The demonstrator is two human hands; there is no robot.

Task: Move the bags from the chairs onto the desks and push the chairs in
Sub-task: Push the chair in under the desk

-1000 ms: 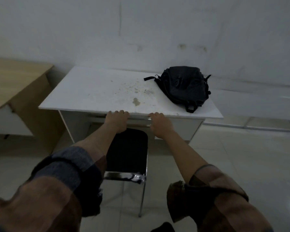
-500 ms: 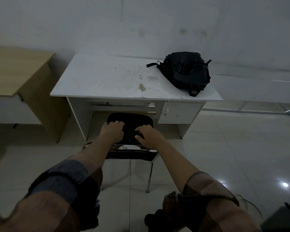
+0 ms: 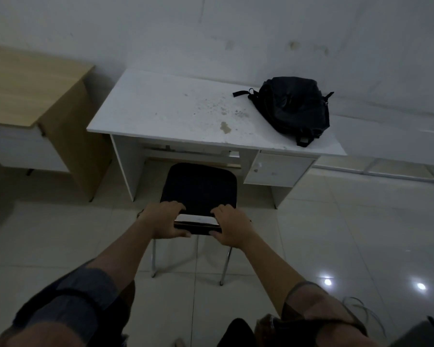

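A black backpack (image 3: 292,107) lies on the right end of the white desk (image 3: 161,113). In front of the desk's knee gap stands a black chair (image 3: 199,187) with chrome legs, its seat partly under the desk edge. My left hand (image 3: 164,220) grips the left end of the chair's backrest top. My right hand (image 3: 232,227) grips the right end, fingers curled over it. Nothing lies on the chair seat.
A wooden desk (image 3: 28,88) stands to the left, close beside the white one. A white wall runs behind both. Glossy tiled floor (image 3: 348,234) spreads to the right, with a metal frame (image 3: 398,171) along the wall and cables at the lower right.
My hands left the desk's front edge and came down onto the chair's backrest. I have stepped back, and the chair now shows more fully in front of the desk.
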